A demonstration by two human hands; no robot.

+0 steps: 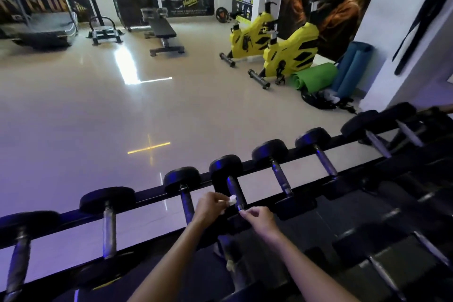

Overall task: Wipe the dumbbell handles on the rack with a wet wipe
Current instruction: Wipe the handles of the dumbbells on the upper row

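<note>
The left hand (210,206) pinches a small crumpled white wet wipe (231,200) in curled fingers and holds it against the side of a grey knurled metal dumbbell handle (235,191). The right hand (260,219) sits just beside the near end of that handle with its fingertips drawn narrowly together; whether they pinch the metal, a corner of the wipe or nothing, I cannot tell. This dumbbell lies about midway along the top tier of the black steel rack (147,197), its round black rubber head (225,165) hanging over the far edge. The wipe is likely limp, damp and light, so it wants wrapping round the bar and sliding lengthwise. The dumbbell is probably heavy and stiff, best left cradled and steadied at the handle end rather than lifted. More dumbbells sit in a row toward both ends of the rack, and lower tiers hold bigger ones. Beyond lies a glossy beige tiled floor (98,117), with two yellow exercise bikes (289,51), rolled green and blue mats (316,76), a black padded bench (161,29) and dark posters on the walls
</note>
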